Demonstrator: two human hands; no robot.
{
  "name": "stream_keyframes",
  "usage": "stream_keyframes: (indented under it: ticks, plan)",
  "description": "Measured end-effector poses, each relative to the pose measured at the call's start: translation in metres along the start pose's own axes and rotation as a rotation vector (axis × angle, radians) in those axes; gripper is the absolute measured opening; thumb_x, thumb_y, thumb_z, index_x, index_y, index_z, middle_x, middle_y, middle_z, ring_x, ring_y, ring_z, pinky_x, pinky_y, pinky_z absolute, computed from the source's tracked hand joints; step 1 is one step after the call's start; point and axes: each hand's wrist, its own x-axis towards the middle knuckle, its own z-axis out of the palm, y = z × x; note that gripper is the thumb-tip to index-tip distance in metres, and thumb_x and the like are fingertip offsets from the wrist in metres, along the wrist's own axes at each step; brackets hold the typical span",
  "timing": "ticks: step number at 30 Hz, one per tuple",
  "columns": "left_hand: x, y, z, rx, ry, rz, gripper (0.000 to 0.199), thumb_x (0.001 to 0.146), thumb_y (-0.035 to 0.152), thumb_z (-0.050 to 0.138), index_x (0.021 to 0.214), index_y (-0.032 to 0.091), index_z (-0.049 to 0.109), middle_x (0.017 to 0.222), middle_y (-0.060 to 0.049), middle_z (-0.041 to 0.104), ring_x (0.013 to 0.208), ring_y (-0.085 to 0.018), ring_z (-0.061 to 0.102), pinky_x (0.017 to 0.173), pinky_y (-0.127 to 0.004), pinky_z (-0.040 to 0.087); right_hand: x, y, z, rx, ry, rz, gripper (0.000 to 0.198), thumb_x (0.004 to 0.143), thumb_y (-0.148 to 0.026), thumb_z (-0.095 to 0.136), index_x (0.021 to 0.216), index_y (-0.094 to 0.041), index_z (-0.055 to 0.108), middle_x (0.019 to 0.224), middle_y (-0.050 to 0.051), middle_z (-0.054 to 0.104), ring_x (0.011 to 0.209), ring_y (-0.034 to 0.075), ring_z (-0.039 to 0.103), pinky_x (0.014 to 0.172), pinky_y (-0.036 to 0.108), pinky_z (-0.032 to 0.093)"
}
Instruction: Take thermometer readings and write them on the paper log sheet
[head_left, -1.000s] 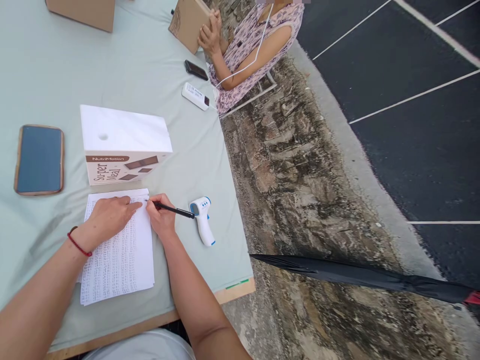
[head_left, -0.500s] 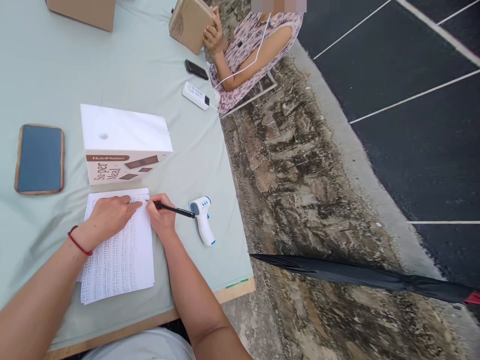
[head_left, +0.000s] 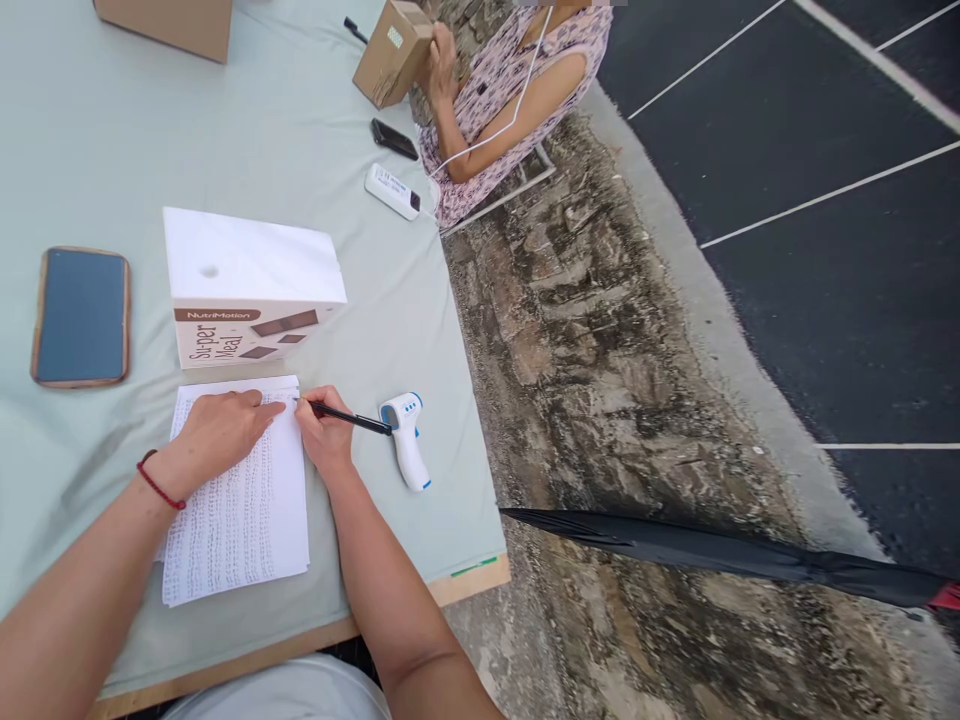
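My left hand (head_left: 223, 430) lies flat across the upper part of a stack of paper sheets (head_left: 225, 540), its fingers stretched toward the right edge. Rows of small handwriting cover most of the top sheet. In my right hand (head_left: 326, 430) is a black pen (head_left: 352, 415), gripped near its tip, which touches the sheet's upper right edge. Just behind the paper stands a white box (head_left: 255, 260) with brown "NutriMotion" print. To the right of my right hand lies a white and blue infrared thermometer (head_left: 407, 440).
A tablet or phone in a brown case (head_left: 81, 317) lies at the left. A white device (head_left: 392, 191) and a black object (head_left: 394, 139) rest near the table's right edge. At the far side, another person's hand (head_left: 442, 65) holds a cardboard box (head_left: 391, 55); another brown box (head_left: 172, 25) is at upper left.
The other person has turned the cardboard box so that different sides show, and one hand has shifted on it. My hands, the pen and the paper look almost unchanged.
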Motion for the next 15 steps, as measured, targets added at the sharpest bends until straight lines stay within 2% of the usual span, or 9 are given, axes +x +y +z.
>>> stream_keyframes:
  ticks: [15]
  plan:
    - [0.001,-0.0015,0.0054,-0.021,0.06,0.011,0.036,0.107,0.021,0.041,0.116,0.028,0.075,0.084,-0.005,0.064,0.068,-0.019,0.058,0.051,-0.03,0.019,-0.0011,0.0051,0.0,0.001,0.047,0.046,0.022,0.069,-0.045,0.054,0.067,-0.023,0.053,0.062,-0.003,0.052,0.061,0.015,0.045,0.059,0.028,0.04]
